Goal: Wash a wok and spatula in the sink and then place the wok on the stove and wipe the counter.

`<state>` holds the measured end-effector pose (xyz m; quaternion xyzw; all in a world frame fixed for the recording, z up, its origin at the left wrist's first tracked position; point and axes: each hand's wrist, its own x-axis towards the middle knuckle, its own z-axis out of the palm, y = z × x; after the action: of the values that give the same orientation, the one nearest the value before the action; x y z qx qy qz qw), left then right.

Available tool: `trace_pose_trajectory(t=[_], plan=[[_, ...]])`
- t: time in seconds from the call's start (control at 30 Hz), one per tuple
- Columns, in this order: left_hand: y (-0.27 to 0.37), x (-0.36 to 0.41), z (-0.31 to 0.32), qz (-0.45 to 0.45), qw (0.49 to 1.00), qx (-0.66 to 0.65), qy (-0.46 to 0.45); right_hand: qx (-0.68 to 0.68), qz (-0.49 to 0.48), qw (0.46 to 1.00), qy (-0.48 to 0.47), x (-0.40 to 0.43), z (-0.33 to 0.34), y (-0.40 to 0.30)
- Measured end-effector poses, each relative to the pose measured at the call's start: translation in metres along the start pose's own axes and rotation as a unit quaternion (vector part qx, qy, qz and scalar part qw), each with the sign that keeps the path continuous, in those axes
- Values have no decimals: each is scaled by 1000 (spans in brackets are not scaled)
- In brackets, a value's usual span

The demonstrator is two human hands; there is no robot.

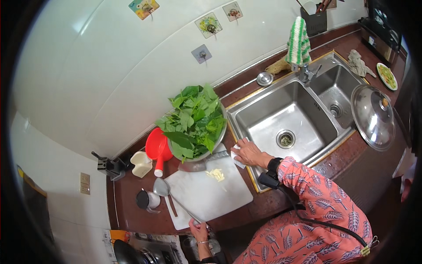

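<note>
My left hand grips the end of the long metal handle of a ladle. The ladle's head lies off the upper left corner of a white cutting board. Chopped pieces, apparently garlic, lie on the board. Pressed on a white cloth or paper, my right hand is at the left rim of the steel double sink. Green leaves heap above a metal bowl behind the board. A broad metal blade lies partly beneath that bowl.
A red dipper, a cream container and a dark-lidded jar stand left of the board. A glass lid leans by the small basin. A striped towel hangs over the faucet. A wok sits lower left.
</note>
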<state>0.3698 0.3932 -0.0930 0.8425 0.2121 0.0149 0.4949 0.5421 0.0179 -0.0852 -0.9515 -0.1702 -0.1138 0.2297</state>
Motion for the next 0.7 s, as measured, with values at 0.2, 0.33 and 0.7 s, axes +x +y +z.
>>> trace_pose_trajectory(t=[0.2, 0.33, 0.7], plan=[[-13, 3, 0, -9, 999, 7, 30, 4, 37, 999, 24, 59, 6, 28], [-11, 2, 4, -39, 998, -25, 43, 15, 62, 997, 40, 94, 15, 56], [13, -7, 5, -88, 996, -7, 4, -43, 59, 972, 222, 188, 0, 136]])
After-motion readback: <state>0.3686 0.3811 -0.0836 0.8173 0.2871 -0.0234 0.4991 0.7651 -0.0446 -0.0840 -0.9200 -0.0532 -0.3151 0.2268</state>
